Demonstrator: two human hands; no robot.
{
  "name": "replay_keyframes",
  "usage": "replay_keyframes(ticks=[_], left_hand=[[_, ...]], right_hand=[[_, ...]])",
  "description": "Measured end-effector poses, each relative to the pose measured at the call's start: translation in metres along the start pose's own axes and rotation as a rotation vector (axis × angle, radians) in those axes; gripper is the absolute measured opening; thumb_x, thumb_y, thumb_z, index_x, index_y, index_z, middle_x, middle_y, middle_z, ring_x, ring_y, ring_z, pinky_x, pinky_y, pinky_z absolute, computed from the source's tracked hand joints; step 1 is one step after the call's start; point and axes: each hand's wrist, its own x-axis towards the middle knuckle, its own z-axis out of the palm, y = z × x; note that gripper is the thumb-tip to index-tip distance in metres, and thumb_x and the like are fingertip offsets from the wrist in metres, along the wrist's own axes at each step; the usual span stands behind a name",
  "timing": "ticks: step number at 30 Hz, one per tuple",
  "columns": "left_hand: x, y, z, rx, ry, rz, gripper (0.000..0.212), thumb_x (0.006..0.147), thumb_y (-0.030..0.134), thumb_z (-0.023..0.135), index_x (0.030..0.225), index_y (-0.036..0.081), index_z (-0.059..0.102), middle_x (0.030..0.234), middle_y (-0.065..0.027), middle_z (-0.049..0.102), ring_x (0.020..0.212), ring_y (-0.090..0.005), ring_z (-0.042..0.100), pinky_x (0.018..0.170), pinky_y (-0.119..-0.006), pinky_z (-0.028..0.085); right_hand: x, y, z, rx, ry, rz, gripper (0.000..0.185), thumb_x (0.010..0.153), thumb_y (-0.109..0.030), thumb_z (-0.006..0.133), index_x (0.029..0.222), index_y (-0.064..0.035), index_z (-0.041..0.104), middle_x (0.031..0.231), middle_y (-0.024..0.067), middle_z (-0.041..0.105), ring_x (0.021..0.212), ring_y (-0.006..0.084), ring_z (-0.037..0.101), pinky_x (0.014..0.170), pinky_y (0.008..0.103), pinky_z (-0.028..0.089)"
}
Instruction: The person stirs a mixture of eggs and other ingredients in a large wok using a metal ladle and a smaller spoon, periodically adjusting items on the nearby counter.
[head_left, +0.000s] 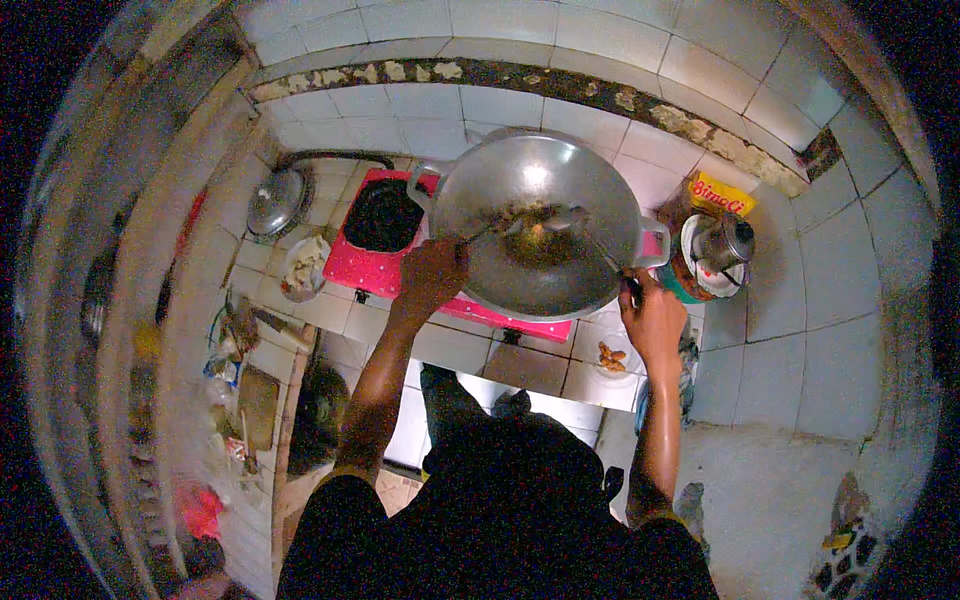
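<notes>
A large metal wok (536, 296) sits over the right side of a red two-burner gas stove (364, 275). Some oil and a small amount of browned food (536, 244) lie at its bottom. My right hand (654, 315) grips the dark handle of a metal spatula (609, 255), whose blade reaches the food. At the wok's left rim, my left hand (433, 276) is closed around a thin utensil (484, 231) that slants down into the wok. What kind of utensil it is, I cannot tell, since its far end merges with the dark food.
Left of the stove are a bowl of pale pieces (306, 262) and a metal lid (275, 202). A plate with browned pieces (612, 357) lies by my right wrist. Rightward stand a metal pot (721, 246) and a yellow Bimoli packet (720, 196). Tiled walls bound the back and right.
</notes>
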Motion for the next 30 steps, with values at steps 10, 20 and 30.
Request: replay_keyframes(ticks=[10,20,30], left_hand=[[0.005,-0.003,-0.027,-0.001,-0.097,0.055,0.026,0.097,0.032,0.056,0.097,0.01,0.069,0.087,-0.0189,0.072,0.079,-0.0402,0.072,0.069,-0.056,0.057],[0.047,-0.025,-0.008,-0.083,0.088,-0.014,0.024,0.093,0.033,0.061,0.095,0.013,0.074,0.083,-0.0185,0.072,0.078,-0.0392,0.073,0.069,-0.053,0.059],[0.05,-0.018,-0.032,-0.196,-0.032,0.02,0.024,0.092,0.034,0.062,0.099,0.014,0.075,0.082,-0.0182,0.072,0.074,-0.0391,0.071,0.068,-0.052,0.058]], right_hand=[[-0.038,-0.005,0.023,0.335,0.083,-0.105,0.032,0.086,-0.009,0.071,0.119,-0.0112,0.072,0.097,0.0154,0.075,0.085,0.0344,0.072,0.076,0.0439,0.055],[-0.051,-0.003,0.037,0.473,0.109,-0.167,0.029,0.092,-0.003,0.07,0.12,-0.0044,0.068,0.088,0.0145,0.072,0.065,0.0164,0.07,0.06,0.0317,0.054],[-0.045,-0.03,0.05,0.461,-0.05,0.127,0.027,0.099,-0.01,0.063,0.125,-0.0073,0.06,0.074,0.013,0.063,0.059,0.0182,0.062,0.054,0.0347,0.047]])
